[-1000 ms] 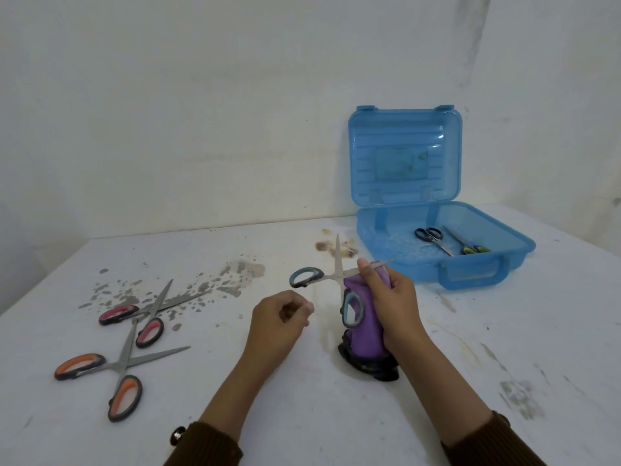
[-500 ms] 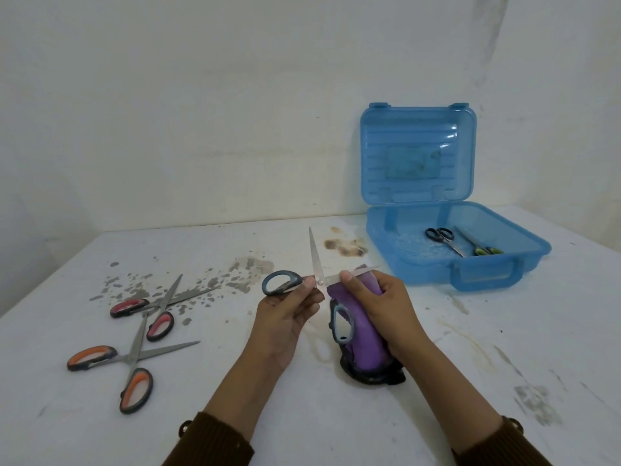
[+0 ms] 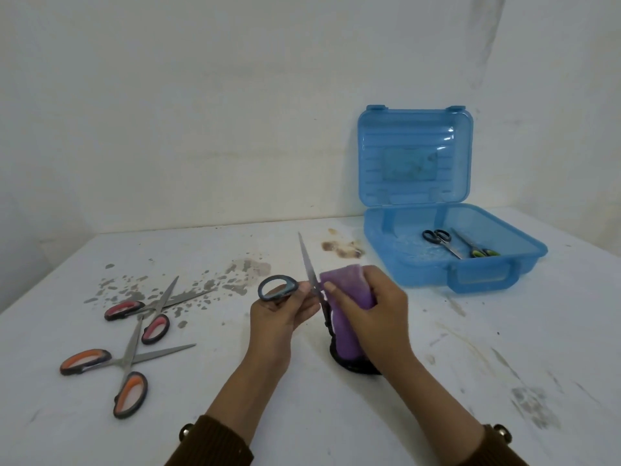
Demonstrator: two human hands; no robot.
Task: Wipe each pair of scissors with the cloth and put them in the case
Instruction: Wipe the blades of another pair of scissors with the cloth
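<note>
My left hand [image 3: 280,314] grips the blue-grey handle of an opened pair of scissors [image 3: 278,287], one blade pointing up and away. My right hand [image 3: 366,311] holds a folded purple cloth [image 3: 347,290] wrapped around the other blade; the second handle hangs down behind the cloth. The open blue plastic case [image 3: 477,275] stands at the right rear, lid upright, with a black-handled pair [image 3: 437,238] and a green-handled pair [image 3: 477,250] inside. On the table at left lie a red-handled pair [image 3: 148,311] and an orange-handled pair [image 3: 117,368], both spread open.
The white table [image 3: 470,364] carries grey paint chips at the left rear, a brown stain near the case and smudges at the right front. A white wall runs close behind the table. Brown sleeves cover both forearms.
My left hand has moved from empty on the table to gripping the scissors' handle. The right hand's cloth has slid over the blade, covering it fully.
</note>
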